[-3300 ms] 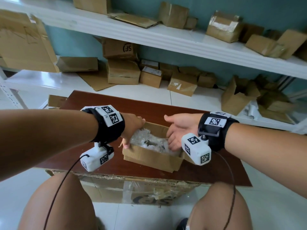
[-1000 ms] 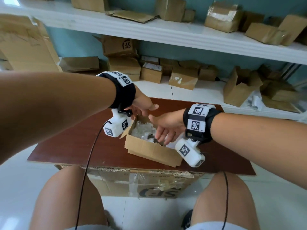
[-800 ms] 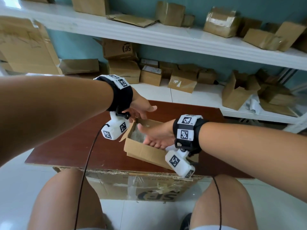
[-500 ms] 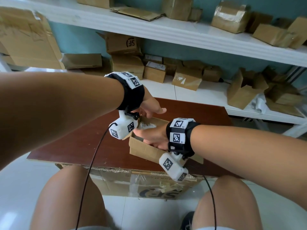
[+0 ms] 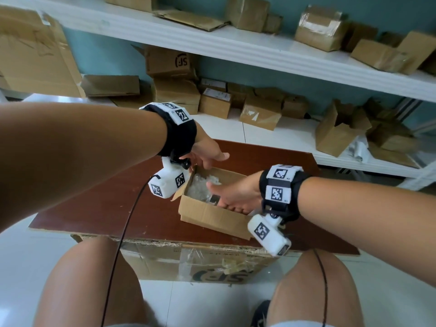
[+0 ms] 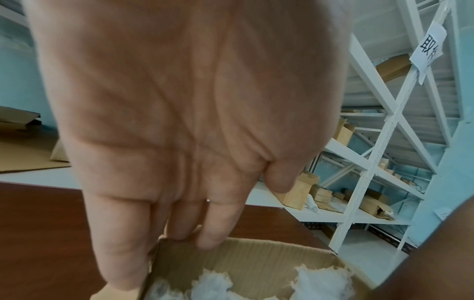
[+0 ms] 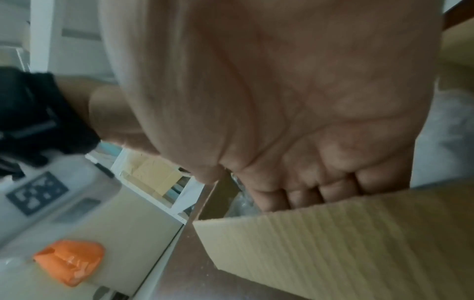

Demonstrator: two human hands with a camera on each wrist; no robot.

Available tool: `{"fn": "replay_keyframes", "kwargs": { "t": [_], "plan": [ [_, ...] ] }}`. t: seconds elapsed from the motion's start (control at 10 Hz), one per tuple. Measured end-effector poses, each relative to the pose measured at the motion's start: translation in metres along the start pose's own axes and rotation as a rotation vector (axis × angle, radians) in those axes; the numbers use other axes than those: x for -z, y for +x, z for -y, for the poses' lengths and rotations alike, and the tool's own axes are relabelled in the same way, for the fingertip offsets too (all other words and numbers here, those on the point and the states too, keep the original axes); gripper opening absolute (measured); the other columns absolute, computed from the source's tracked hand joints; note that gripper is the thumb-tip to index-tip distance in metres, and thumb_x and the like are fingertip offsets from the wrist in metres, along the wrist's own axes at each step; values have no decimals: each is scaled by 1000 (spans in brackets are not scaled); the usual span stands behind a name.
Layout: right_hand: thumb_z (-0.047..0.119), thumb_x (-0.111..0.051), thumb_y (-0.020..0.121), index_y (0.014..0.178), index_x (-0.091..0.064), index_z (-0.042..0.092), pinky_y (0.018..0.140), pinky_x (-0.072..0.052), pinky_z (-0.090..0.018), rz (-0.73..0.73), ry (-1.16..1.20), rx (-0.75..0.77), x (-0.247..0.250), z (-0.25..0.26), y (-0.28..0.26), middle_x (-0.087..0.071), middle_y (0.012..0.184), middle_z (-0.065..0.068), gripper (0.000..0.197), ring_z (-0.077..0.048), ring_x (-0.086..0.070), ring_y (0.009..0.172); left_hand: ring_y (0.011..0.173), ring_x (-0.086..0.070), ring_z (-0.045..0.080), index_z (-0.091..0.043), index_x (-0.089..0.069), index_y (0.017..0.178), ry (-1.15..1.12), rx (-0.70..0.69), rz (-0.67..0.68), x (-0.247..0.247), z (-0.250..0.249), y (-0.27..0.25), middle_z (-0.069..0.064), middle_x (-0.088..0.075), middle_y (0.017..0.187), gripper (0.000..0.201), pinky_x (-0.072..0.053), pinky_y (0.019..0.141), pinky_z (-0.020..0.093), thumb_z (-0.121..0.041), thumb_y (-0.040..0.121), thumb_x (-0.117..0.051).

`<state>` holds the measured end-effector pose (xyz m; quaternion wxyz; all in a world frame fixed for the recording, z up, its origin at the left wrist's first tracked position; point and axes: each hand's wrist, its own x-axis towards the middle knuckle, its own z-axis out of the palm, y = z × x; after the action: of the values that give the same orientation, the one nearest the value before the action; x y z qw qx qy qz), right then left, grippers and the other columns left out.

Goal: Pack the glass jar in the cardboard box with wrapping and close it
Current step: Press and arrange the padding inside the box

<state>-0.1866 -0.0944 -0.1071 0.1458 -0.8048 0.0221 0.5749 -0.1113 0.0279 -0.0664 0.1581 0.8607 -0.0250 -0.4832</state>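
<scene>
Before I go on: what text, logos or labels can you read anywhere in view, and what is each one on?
"SF": logo, rotated, on the shelf box.
"SF": upside down on the big carton under the table.
"取件": hanging paper sign, partly cut off.
White label on a small box: too small to read.

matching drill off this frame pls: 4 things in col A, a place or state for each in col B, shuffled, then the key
A
1. cardboard box
2. wrapping
3. left hand
4. right hand

B
a. fingers straight, at the box's far left corner
b. reaching in over the near right side of the box
c. flaps open, on the brown table
d. white and crumpled, inside the box

Pairs: 1-c, 2-d, 3-a, 4-b
</scene>
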Motion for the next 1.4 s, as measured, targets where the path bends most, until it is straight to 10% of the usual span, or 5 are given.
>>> {"fn": "replay_keyframes", "kwargs": {
  "t": [0.2,0.5,0.6,0.8,1.4],
  "plan": [
    [81,12,79,156,-9,10,121,-9,-48,109,22,-34,0,7,0,-3,163,-13,107,-31,-6,150,147,-14,32,0,-26,150,77,37,55,3,-6,-2,16,-17,160,90,-22,118,48,-69,94,-19],
    [78,-4,87,151,-29,7,109,-30,-41,-90,62,-28,-5,2,17,-47,140,-13,98,-26,-44,128,148,-12,32,-2,-26,151,79,70,70,8,-7,3,17,-12,160,90,-20,119,47,-71,93,-18],
    [76,-3,88,155,-17,12,121,-7,-50,42,169,24,-2,-13,1,-8,164,-9,94,-26,-6,151,148,-11,32,-5,-20,153,56,61,65,8,-8,8,13,-11,161,91,-21,118,47,-72,92,-20],
    [68,-17,95,143,-31,-5,101,-40,-44,-231,785,89,27,-53,-13,-59,117,-26,89,-36,-56,114,146,-18,30,-8,-20,153,61,49,74,10,-3,13,12,-19,160,90,-23,118,47,-73,91,-21],
    [53,-21,101,148,-25,-7,93,-45,-45,-319,835,82,32,-57,11,-31,152,-29,76,-43,-35,139,147,-15,30,-12,-12,155,9,51,83,12,1,25,10,-16,161,90,-20,118,48,-73,89,-25]
  ]
}}
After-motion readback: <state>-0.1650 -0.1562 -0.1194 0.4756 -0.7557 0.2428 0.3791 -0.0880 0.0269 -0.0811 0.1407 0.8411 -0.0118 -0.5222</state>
